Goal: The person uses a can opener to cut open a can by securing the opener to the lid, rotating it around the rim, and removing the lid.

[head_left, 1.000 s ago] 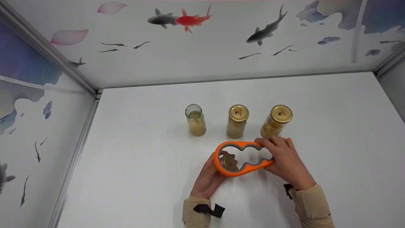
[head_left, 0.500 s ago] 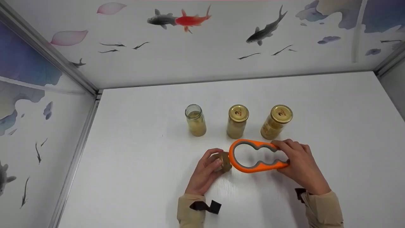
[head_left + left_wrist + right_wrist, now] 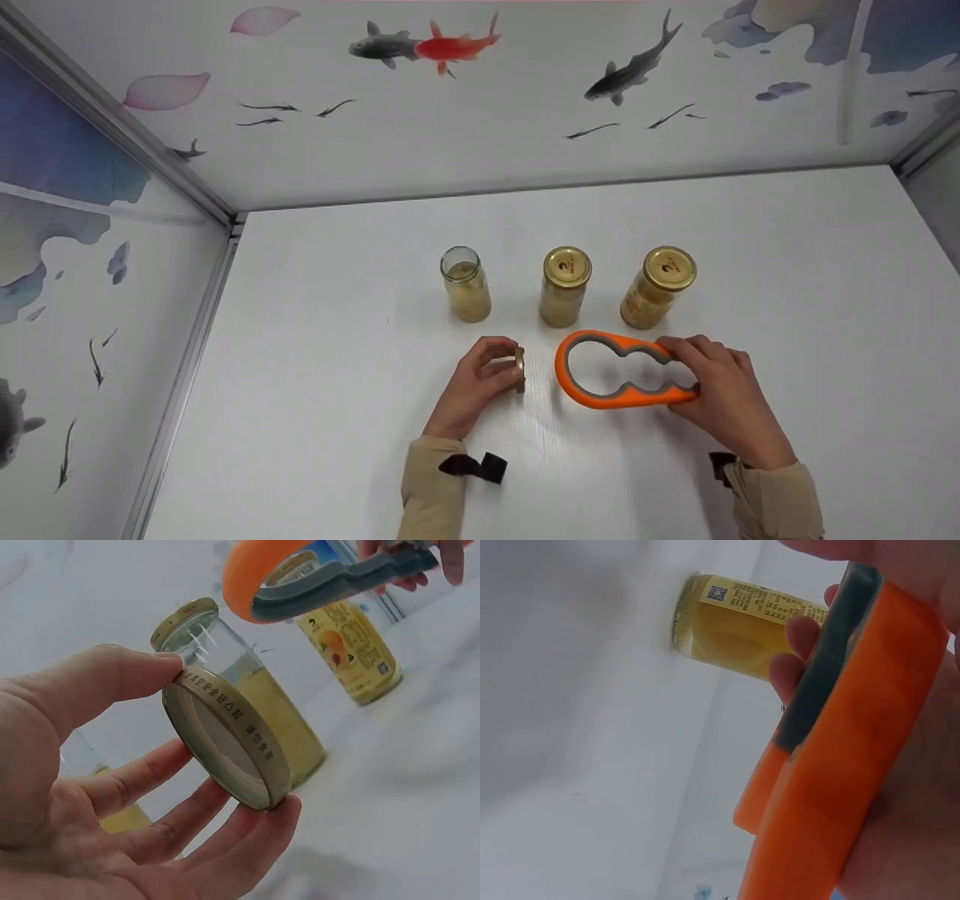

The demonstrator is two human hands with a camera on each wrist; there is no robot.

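Between thumb and fingertips my left hand (image 3: pixel 469 386) pinches a gold jar lid (image 3: pixel 520 369) on its edge. The left wrist view shows the pale inside of this lid (image 3: pixel 229 739) and printed characters round its rim. My right hand (image 3: pixel 724 394) grips the narrow end of an orange jar opener (image 3: pixel 574 375) with a grey scalloped inner edge. The opener's wide loop points left, apart from the lid. Behind the hands stand an uncapped glass jar (image 3: pixel 469 292), a middle jar (image 3: pixel 562 296) with a gold lid, and a right jar (image 3: pixel 651 296), also lidded.
All three jars stand upright in a row on a white table (image 3: pixel 315 390). A white back panel (image 3: pixel 480 150) painted with fish rises behind the table, and a side panel (image 3: pixel 112 315) closes off the left.
The lid has come out from behind the opener's loop. My left hand has moved left and away with it, turning it edge-on. My right hand and the opener have shifted right.
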